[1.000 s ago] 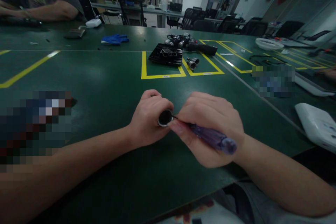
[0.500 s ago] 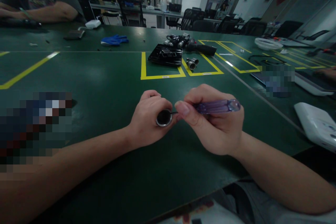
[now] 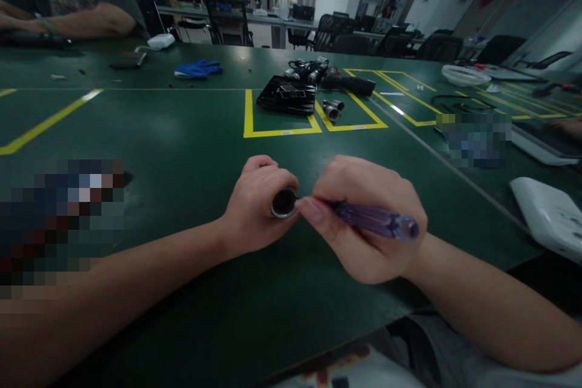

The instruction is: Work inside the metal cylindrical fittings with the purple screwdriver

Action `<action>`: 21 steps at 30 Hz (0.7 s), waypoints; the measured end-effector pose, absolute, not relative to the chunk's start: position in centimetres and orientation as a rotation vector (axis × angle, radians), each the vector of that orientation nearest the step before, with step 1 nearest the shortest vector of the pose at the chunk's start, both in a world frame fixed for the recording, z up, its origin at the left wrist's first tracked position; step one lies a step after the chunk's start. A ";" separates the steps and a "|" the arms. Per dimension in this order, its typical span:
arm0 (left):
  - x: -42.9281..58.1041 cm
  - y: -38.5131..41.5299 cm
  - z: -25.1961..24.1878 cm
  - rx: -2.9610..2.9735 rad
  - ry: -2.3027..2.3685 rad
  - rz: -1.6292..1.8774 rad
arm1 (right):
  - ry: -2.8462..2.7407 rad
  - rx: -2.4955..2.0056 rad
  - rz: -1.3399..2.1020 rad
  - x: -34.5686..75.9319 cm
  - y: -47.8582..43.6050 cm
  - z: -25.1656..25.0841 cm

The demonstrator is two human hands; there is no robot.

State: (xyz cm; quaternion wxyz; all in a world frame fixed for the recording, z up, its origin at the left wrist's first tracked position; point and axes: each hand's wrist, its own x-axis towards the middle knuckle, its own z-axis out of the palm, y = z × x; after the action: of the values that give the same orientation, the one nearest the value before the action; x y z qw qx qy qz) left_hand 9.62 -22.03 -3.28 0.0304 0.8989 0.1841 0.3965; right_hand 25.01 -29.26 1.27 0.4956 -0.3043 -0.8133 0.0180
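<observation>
While the left hand [image 3: 254, 206] wraps around a metal tube [image 3: 283, 216], its open mouth turned toward the near side, the right hand [image 3: 373, 185] grasps a purple screwdriver [image 3: 370, 220] from the right, thumb and fingertips pinched near its thin shaft. The tube is held just above the near middle of the green table [image 3: 182, 127], and the screwdriver points left at its right side, close by the rim; the fingers hide what the tip meets there. The step in hand looks like screwdriver work on the side of the tube. The next move seems to call for a firm left grip, so the tube cannot roll, and a tip kept square while the handle turns; at a slant it could slip off the curved metal. On the far side, a black bag [image 3: 287, 95] and some similar metal pieces [image 3: 333, 110] lie by yellow tape [image 3: 248, 115].
</observation>
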 end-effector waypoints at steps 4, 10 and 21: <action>9.7 -22.0 -3.2 2.774 0.567 1.209 | -1.944 -0.736 0.084 24.9 -28.9 1.0; 9.7 -22.0 -3.4 2.788 0.598 1.263 | -1.767 -0.838 0.212 24.9 -28.7 0.9; 9.7 -22.0 -3.5 2.774 0.584 1.290 | -1.719 -0.823 0.191 24.9 -28.8 0.7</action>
State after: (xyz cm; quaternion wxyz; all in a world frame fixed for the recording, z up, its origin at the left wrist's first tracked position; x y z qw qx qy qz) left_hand 9.71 -21.99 -3.53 0.0134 0.8906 0.1874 0.4142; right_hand 24.93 -28.84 0.70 0.5755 -0.3515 -0.7339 0.0814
